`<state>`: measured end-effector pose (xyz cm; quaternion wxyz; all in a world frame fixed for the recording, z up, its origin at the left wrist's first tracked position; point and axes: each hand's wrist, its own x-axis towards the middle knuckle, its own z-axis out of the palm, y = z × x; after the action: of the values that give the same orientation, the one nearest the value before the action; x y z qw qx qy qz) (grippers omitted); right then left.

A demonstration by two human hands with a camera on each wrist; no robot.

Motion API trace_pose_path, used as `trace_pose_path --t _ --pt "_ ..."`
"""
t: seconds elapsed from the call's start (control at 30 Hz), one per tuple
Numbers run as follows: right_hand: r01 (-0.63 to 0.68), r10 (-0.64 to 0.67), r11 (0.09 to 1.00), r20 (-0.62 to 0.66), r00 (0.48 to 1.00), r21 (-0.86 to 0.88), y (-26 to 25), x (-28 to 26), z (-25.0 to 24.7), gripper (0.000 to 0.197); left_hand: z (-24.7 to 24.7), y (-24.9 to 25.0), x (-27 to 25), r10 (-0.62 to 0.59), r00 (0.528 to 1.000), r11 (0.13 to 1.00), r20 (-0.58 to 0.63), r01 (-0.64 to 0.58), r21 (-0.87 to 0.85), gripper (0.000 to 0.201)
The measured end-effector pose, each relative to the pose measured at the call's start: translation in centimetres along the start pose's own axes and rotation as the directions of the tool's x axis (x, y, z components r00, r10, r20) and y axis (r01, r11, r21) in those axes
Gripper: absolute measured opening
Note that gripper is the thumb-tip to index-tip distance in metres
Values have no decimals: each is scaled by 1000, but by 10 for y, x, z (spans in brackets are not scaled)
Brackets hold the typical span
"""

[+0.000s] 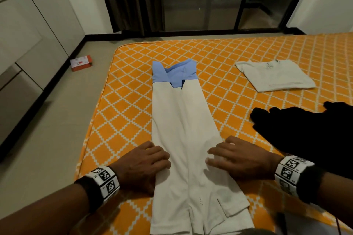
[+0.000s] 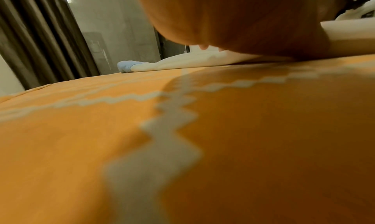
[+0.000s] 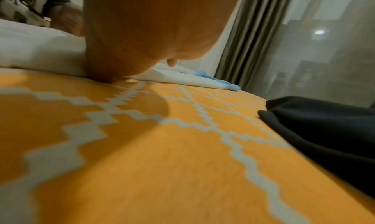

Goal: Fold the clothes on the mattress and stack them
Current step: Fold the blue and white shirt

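Head view: white shirt [image 1: 188, 139] with a blue collar end lies lengthwise in the middle of the orange mattress [image 1: 248, 53], sides already folded in to a narrow strip, collar at the far end, hem near the person. Left hand [image 1: 142, 166] rests on the strip's left edge, right hand [image 1: 236, 160] on its right edge, about level with each other. Fingers of both look fairly straight and close together, laid flat on the cloth, not pinching; right fingertips are blurred, so not certain there. Wrist views only show each palm low on the mattress against the white cloth, fingers mostly hidden.

Progress, judged: one grey-white shirt [image 1: 275, 77] is folded flat at the far right, well apart from the strip. Black garment [image 1: 305, 135] lies loose and unfolded to the right, near the right hand. So one done, one partway, at least one untouched. White shirt likely needs its crosswise folds, then stacking.

Room: left edge of the mattress runs near the strip's left side, floor beyond it; a small red box [image 1: 81, 63] sits on the floor, out of the way. Bare mattress between strip and folded shirt gives space to fold forward. Black garment crowds the right side.
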<state>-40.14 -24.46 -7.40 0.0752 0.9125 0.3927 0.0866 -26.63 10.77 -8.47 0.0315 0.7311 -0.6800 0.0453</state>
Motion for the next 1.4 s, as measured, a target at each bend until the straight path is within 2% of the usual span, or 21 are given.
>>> trace_pose_path --t 0.13,0.23,0.37,0.47,0.57,0.63,0.7,0.73,0.77,0.83,0.9,0.93,0.97,1.03,1.07,1.1,1.17,1.2,1.27,1.33,1.4 --pt "248 -258 965 -135 957 -88 -5 6 -2 27 5 8 7 148 983 977 -109 -127 174 15" --pt "307 -310 951 -103 945 -44 -3 2 -3 31 4 11 9 191 969 971 -155 -162 178 17" --pt "308 -307 951 -103 946 -10 -7 5 2 39 11 10 5 200 967 973 -154 -178 149 15" --pt "228 -221 971 -100 970 68 -18 11 9 36 13 14 6 200 974 972 -104 -183 146 12" --pt "57 -68 950 25 997 307 -16 19 -5 33 0 14 5 123 992 992 41 -124 28 12" --pt "-123 45 873 174 984 472 -14 20 -25 35 -21 13 4 56 987 994 147 -41 -99 25" --pt "-259 84 752 302 950 605 -18 22 -51 42 -46 21 3 8 974 956 224 58 -286 28" --pt "-312 67 644 355 932 698 -21 25 -67 37 -62 27 3 -13 966 893 259 128 -432 25" --pt "-352 28 494 391 920 795 -24 29 -83 29 -76 32 3 -24 954 778 299 206 -593 23" --pt "-372 -21 196 383 924 907 -23 34 -106 22 -97 32 8 -67 933 453 354 345 -822 33" --pt "-401 102 0 399 911 916 -15 39 -107 17 -97 24 13 -179 892 181 415 444 -877 37" --pt "-462 217 -104 474 854 881 -8 41 -96 17 -84 15 14 -265 837 75 479 513 -855 35" --pt "-515 303 -231 564 768 825 -2 43 -83 17 -71 10 14 -354 751 -49 558 581 -813 38" --pt "-623 440 -383 728 526 682 -1 48 -47 41 -41 6 14 -504 562 -297 656 600 -743 60" --pt "-659 493 -416 764 416 627 -3 52 -32 48 -23 3 15 -535 512 -385 672 560 -734 68" --pt "-660 540 -453 774 331 599 -8 57 -20 48 -19 4 16 -556 490 -408 671 542 -734 62" --pt "-595 641 -515 738 212 617 -21 66 -8 36 -15 4 19 -573 474 -391 669 559 -731 44" --pt "-566 671 -530 720 174 631 -26 69 -5 30 -14 6 18 -555 478 -406 681 559 -723 44" --pt "-619 722 -479 681 126 623 -32 70 -1 27 -13 6 15 -564 456 -431 688 548 -717 52" --pt "-691 729 -431 675 113 581 -36 66 -3 37 -17 7 14 -591 417 -443 691 548 -709 66" --pt "-671 693 -451 705 152 588 -35 59 -12 36 -20 12 13 -583 362 -515 727 528 -676 64"
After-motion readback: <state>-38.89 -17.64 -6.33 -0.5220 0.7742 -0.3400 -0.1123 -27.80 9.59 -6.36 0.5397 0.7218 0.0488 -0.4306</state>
